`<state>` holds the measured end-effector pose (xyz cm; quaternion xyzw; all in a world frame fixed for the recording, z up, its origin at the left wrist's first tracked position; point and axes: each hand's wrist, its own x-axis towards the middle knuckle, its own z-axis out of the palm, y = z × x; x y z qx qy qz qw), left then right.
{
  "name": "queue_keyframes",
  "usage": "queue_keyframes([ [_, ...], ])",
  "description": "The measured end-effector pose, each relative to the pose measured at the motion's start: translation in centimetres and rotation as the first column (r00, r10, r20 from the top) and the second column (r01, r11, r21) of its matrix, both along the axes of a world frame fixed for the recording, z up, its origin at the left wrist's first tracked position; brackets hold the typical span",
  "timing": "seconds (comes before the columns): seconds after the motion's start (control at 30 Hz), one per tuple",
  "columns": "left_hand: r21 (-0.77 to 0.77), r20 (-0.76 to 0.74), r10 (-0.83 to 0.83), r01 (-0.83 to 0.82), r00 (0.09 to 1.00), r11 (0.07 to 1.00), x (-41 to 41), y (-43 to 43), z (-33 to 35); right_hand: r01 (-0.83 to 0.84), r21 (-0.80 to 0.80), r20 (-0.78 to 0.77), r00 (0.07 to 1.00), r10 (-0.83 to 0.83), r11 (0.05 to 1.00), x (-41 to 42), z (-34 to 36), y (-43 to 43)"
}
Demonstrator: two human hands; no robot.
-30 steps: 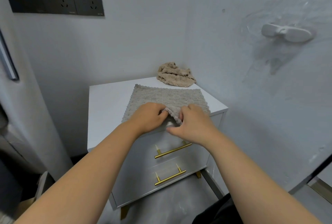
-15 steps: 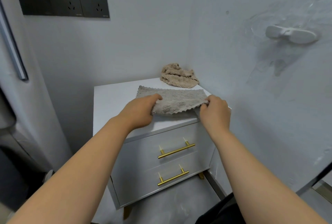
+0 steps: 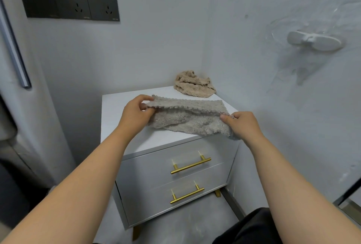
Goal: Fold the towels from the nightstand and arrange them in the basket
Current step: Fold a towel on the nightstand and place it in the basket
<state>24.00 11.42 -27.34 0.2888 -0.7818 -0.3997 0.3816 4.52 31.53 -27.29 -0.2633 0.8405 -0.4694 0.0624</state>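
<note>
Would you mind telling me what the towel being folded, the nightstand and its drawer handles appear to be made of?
The grey towel: soft plush microfibre or terry, judging by its fuzzy nap and limp sag. The nightstand: probably painted or laminated board, smooth matte white with crisp edges. The drawer handles: likely metal, brushed gold finish with dull sheen.

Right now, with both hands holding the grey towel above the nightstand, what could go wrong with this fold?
1. The left hand and right hand pinch the grey towel only at its ends, and its middle sags, so the fold may land crooked.
2. The towel's right end hangs past the nightstand front edge; if released there, it might slide off.
3. The crumpled beige towel lies close behind; a forward push could nudge it.
</note>
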Motion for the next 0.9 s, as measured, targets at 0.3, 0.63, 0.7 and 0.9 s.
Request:
queue_keyframes([
  [0.3,0.553,-0.102,-0.225,0.244,0.969,0.796,1.8,-2.1,-0.9,-0.229,0.097,0.244,0.949,0.200,0.969,-2.3,-0.4,1.8],
  [0.63,0.670,-0.057,-0.315,0.270,0.947,0.691,2.6,-3.2,-0.6,-0.256,-0.166,0.439,0.846,0.303,0.952,-2.1,0.3,1.3],
  [0.7,0.624,-0.062,-0.223,0.212,0.973,0.752,1.9,-3.9,-0.6,-0.195,-0.136,0.359,0.904,0.232,0.971,-2.3,0.6,0.0],
  [0.9,0.372,0.002,0.051,-0.048,0.999,0.927,-1.3,-6.2,-1.0,-0.049,-0.097,0.108,0.992,0.059,0.994,-3.9,1.2,-4.5],
])
